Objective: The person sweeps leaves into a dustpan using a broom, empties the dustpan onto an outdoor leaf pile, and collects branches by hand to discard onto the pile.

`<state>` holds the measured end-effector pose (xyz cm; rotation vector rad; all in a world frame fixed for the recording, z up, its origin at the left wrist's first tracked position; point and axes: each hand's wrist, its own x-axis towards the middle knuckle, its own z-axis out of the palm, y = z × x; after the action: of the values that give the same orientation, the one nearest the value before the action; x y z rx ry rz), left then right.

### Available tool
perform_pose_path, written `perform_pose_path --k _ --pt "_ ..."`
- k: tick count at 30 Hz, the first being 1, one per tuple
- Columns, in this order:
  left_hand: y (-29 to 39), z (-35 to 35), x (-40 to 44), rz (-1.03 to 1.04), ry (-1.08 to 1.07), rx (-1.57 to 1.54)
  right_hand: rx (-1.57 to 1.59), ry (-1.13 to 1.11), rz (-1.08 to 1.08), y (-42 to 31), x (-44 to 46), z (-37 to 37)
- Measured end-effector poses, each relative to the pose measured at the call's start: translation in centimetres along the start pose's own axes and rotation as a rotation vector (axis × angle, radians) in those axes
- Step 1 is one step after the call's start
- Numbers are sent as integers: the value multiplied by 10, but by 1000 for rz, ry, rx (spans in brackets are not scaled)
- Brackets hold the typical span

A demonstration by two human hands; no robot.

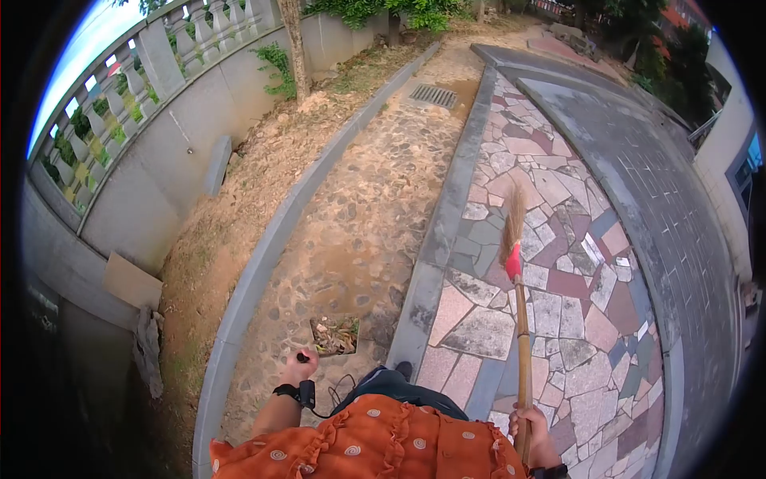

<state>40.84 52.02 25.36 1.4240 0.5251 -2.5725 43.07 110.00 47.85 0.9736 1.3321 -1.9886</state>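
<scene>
The broom (523, 335), bamboo-handled, red-collared, tan-bristled, extends forward over the paving (487, 331); a black object (302, 358) shows at the left hand (299, 368).

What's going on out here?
Someone in an orange top is out on a path with a broom. Their right hand grips its handle, and its bristles point ahead over the stone paving; whether they touch it is hard to tell. The left hand holds a small dark thing, too small to make out, near a square hole with leaves in it.
</scene>
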Motion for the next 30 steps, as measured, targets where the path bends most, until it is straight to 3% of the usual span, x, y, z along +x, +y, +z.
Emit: perform_pose_path --k 2,3,6,7,9,10,15,18,21,25,30 --pt "-37 50 29 -120 36 26 371 -36 2 -55 27 1" --pt "-52 69 47 -106 -38 57 512 -88 7 -83 45 -3" --pt "-94 125 124 -100 10 16 939 -306 -30 -162 93 -16" --pt "-141 163 110 -48 -10 13 974 -309 -48 -188 112 -24" --pt "-166 205 171 -122 8 53 1013 -311 -59 -233 155 -38" --pt "-183 221 190 -194 31 83 961 -255 -75 -255 175 -45" --pt "-284 332 257 -112 -3 119 580 56 -38 -374 275 -62" --pt "-324 383 295 -86 -3 89 331 83 9 -449 334 -55" --pt "-387 446 308 -71 -7 80 117 32 42 -518 398 -37" --pt "-397 484 394 -104 -30 22 -79 -104 65 -620 483 21" --pt "-406 555 495 -57 -93 186 -369 -215 15 -711 630 115"
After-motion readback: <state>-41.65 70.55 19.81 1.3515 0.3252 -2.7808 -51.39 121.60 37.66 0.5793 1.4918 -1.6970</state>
